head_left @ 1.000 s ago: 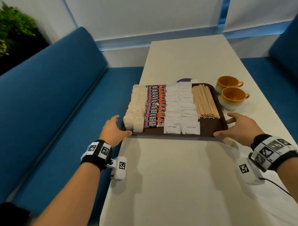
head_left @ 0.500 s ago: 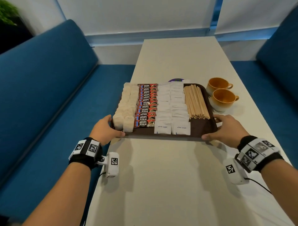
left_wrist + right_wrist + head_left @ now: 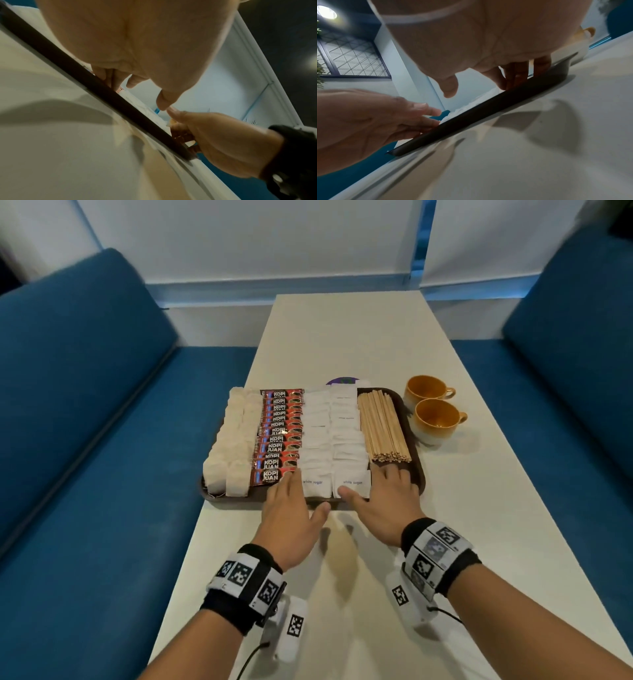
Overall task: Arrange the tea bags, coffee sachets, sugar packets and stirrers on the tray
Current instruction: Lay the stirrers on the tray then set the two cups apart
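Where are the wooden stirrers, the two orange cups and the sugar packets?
wooden stirrers [image 3: 383, 428]: head view, middle of the bundle on the tray.
orange cups [image 3: 436, 421]: head view, inside of the nearer cup, right of the tray.
sugar packets [image 3: 334, 436]: head view, middle of the white rows.

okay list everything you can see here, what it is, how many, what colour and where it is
tray: one, dark brown, near left part of the table.
tea bags: two rows, off-white, left end of the tray; too many to count.
coffee sachets: one overlapping row, red and black, right of the tea bags.
sugar packets: two rows, white, middle of the tray.
stirrers: one bundle, pale wood, right end of the tray.
cups: two, amber, on the table right of the tray.
table: one, white, between the benches.
benches: two, blue, either side.
left hand: fingers flat at the sugar packets' left side.
right hand: fingers flat at their right side.
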Available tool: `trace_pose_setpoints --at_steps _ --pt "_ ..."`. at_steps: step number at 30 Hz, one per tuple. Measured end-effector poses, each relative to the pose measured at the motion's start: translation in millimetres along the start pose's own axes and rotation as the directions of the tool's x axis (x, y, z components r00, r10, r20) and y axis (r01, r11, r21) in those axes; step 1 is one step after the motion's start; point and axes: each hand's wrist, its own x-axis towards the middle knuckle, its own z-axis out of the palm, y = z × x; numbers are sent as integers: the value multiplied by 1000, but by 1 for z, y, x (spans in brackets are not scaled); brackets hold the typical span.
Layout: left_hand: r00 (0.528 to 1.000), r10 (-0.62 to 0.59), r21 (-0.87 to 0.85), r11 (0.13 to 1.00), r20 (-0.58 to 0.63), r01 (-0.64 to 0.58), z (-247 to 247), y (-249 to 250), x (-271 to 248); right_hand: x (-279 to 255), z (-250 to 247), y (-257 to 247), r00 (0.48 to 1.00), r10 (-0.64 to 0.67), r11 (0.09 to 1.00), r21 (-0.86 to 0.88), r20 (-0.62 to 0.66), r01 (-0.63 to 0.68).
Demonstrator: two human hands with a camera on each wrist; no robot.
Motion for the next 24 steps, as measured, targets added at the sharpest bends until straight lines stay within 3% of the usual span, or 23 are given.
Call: trace_pose_setpoints --at_steps 10,18,24 --pt "999 -4 16 1000 40 3 -1 7 -5 5 -6 1 999 -1 1000 -8 40 2" --pt "995 1 73 997 95 -8 -4 5 -13 -21 -5 -1 994 -52 983 -170 98 68" --pt "992 -15 84 996 126 4 -8 5 -17 -5 -23 11 998 8 996 -85 57 -4"
